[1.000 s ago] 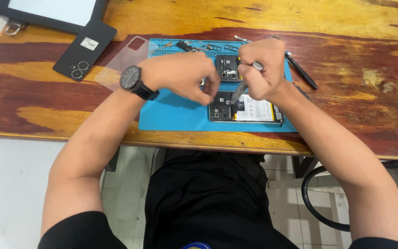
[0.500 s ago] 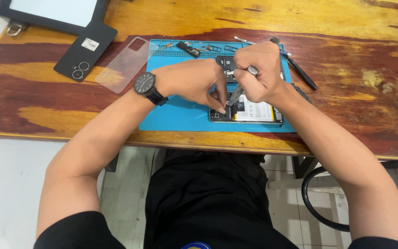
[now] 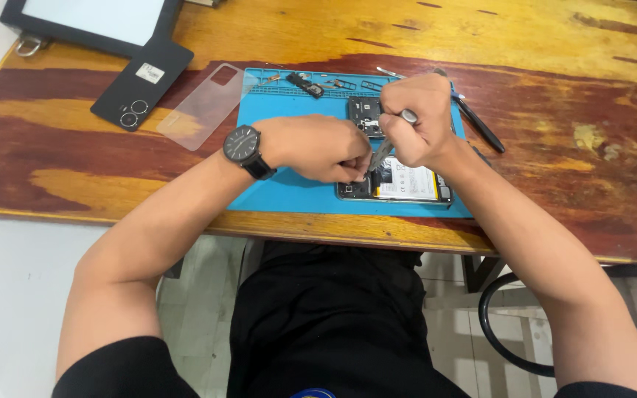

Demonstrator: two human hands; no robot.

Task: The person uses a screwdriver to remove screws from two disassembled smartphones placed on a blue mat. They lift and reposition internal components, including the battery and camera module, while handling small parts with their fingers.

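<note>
over blue mat (image 3: pixel 289 188), both hands (image 3: pixel 326 149) curled around tweezers (image 3: pixel 383 151), opened phone (image 3: pixel 399 184)

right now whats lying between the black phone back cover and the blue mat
In the head view, a clear phone case lies between the black back cover and the blue mat, its right edge at the mat's left edge.

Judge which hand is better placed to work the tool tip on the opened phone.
Right. The right hand grips the screwdriver, its tip angled down at the opened phone; the left hand only pinches beside the tip.
</note>
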